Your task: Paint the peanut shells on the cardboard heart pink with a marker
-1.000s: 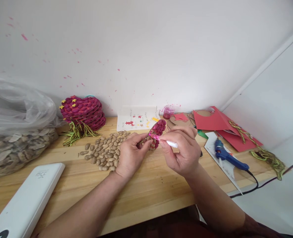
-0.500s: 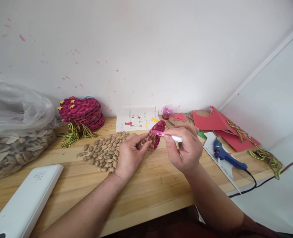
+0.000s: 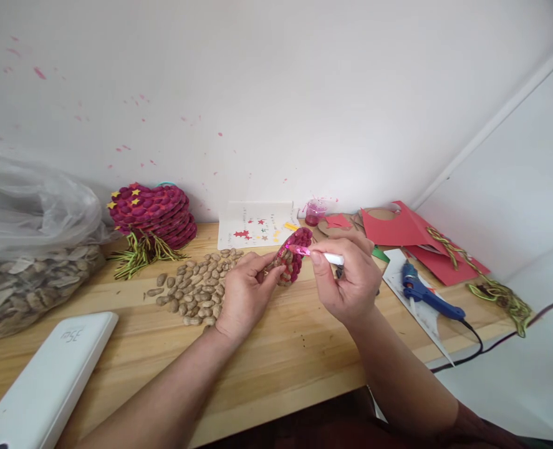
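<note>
My left hand (image 3: 245, 293) pinches the near left edge of a peanut-covered craft piece (image 3: 300, 240), tilted up above the table. Much of that piece is painted magenta, while some shells close to my fingers still show tan. In my right hand (image 3: 351, 280) is a paintbrush (image 3: 333, 258) with a white handle, gripped like a pen. Its pink-coated end points left and is at the peanut surface; exact contact is hard to make out. Loose peanuts (image 3: 199, 290) lie spread on the wooden table (image 3: 276, 386), just left of my left hand.
At left stand a plastic bag of peanuts (image 3: 33, 287), a white power bank (image 3: 52, 374) and stacked magenta peanut pieces (image 3: 152, 212). Behind are a paper with stars (image 3: 232, 218) and a paint cup (image 3: 314, 215). Right: red card (image 3: 388, 231), a blue glue gun (image 3: 428, 299), green yarn (image 3: 503, 299).
The brush end has shifted slightly to the right across the piece. Both hands keep their grips, and the view has moved only a little.
</note>
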`<control>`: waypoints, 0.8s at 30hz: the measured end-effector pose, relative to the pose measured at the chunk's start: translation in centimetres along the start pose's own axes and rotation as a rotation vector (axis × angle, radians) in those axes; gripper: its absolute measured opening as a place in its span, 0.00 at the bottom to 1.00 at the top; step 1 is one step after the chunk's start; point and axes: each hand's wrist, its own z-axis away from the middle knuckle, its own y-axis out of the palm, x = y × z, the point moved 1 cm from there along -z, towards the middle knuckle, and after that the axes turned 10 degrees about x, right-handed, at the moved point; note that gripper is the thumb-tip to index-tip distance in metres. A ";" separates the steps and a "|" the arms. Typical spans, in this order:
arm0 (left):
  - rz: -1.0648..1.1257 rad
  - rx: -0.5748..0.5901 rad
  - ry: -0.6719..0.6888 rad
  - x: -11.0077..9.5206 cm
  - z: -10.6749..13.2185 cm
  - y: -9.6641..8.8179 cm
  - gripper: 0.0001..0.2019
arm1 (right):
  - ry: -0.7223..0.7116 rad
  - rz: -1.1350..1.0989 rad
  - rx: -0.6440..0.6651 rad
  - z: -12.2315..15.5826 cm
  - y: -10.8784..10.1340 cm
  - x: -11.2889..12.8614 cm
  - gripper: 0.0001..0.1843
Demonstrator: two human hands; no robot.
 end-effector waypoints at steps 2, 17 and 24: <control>0.004 -0.002 -0.001 0.1 0.0 0.0 0.11 | -0.002 -0.023 0.005 0.1 0.1 0.1 0.05; 0.031 -0.019 -0.034 0.2 -0.2 0.0 0.11 | 0.012 -0.047 0.023 -0.1 0.1 0.1 0.04; 0.041 0.007 -0.072 0.4 -0.2 -0.1 0.10 | -0.016 -0.095 0.114 -0.2 0.2 0.3 0.04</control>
